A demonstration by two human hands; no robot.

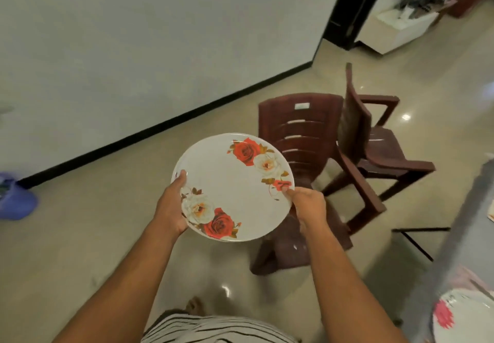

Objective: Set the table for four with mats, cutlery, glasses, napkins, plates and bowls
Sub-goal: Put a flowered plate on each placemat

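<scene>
Carrying a rose plate (232,187) in both hands above the floor, with the table's edge at far right.

From the head view, my left hand (171,206) cups the plate's left rim with the thumb on top; my right hand (307,203) pinches the right rim, thumb on the print. I judge the risk is a slip: the right grip is only on the edge, and the plate may tilt and drop onto the glossy tile floor (107,235). Two brown chairs (302,139) stand close ahead and could catch the rim. Another plate (465,318) sits on the table (433,257) at lower right, blurred. A white wall (133,48) with a dark skirting runs behind.
</scene>
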